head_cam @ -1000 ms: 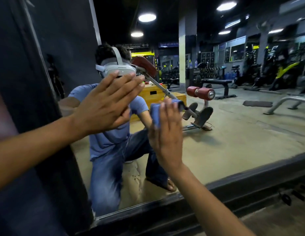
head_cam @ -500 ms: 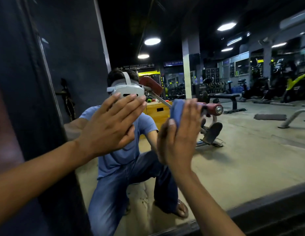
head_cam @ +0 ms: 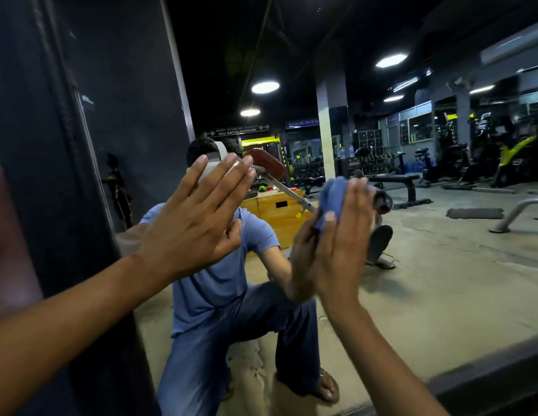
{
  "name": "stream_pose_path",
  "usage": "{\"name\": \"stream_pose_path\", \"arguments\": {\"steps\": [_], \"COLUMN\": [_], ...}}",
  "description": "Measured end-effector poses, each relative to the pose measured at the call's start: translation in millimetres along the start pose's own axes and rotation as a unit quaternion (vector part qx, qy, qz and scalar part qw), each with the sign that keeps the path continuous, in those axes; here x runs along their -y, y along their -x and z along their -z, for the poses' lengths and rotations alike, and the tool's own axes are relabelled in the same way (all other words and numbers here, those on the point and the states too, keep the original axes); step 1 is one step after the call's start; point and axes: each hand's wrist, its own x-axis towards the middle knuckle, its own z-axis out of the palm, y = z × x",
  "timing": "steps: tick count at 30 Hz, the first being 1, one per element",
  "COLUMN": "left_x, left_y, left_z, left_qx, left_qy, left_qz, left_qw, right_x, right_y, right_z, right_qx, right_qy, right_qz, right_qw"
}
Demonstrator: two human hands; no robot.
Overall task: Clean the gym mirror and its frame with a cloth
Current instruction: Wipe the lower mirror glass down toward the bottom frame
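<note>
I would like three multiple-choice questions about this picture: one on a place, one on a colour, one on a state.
1. Where is the cloth?
A. on the floor
B. under the right hand, against the mirror
C. in the left hand

2. What colour is the cloth?
A. blue
B. white
C. red

3. How are the fingers of the left hand?
A. curled in a fist
B. pinching the cloth
C. straight and spread

Key: 1 B, the right hand presses it to the glass; 2 A, blue fabric shows beside the hand; 3 C, all fingers are extended, holding nothing.
</note>
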Motion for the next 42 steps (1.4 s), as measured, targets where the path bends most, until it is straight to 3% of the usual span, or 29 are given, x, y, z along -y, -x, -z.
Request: {"name": "stream_pose_path", "arguments": {"steps": [4,7,9,12,16,21,24,26,28,30,31,37,40,42], "left_x": [1,-1,-5,-20,-58,-90,-97,-96,-93,-91,-91,-98,-105,-111], "left_y": [0,5,13,29,60,105,117,113,105,91,83,15,-9,-8], "left_z": [1,1,1,1,-8,-16,-18,-18,-19,-20,-19,-21,-25,-27], "left_qx": [-0.004,-0.001,0.006,0.040,0.080,0.124,0.133,0.126,0.114,0.098,0.093,0.076,0.072,0.074], "left_qy": [0.011,0.011,0.010,0.002,0.025,0.069,0.067,0.074,0.085,0.087,0.085,0.034,0.018,0.013], "left_qz": [-0.006,-0.003,-0.017,-0.134,-0.263,-0.329,-0.338,-0.336,-0.342,-0.358,-0.357,-0.264,-0.240,-0.232], "left_qw": [1.000,1.000,1.000,0.990,0.961,0.934,0.929,0.930,0.929,0.925,0.926,0.961,0.968,0.970], "right_x": [47,30,6,-14,-10,-19,-43,-55,-73,-102,-112,-103,-107,-92], "right_y": [48,48,48,64,126,269,314,312,293,263,250,245,213,175], "right_z": [-21,-18,-8,9,20,34,44,51,55,56,57,59,57,46], "right_qx": [0.131,0.140,0.110,0.075,0.103,0.167,0.202,0.178,0.087,-0.027,-0.064,-0.007,-0.077,-0.093], "right_qy": [-0.004,0.023,0.041,0.028,0.000,0.011,0.061,0.073,0.051,0.023,0.018,-0.027,-0.034,-0.043], "right_qz": [0.176,0.248,0.213,0.111,0.042,-0.041,-0.009,-0.034,-0.171,-0.334,-0.371,-0.264,-0.328,-0.304], "right_qw": [0.976,0.958,0.970,0.991,0.994,0.985,0.978,0.981,0.980,0.942,0.926,0.964,0.941,0.947]}}
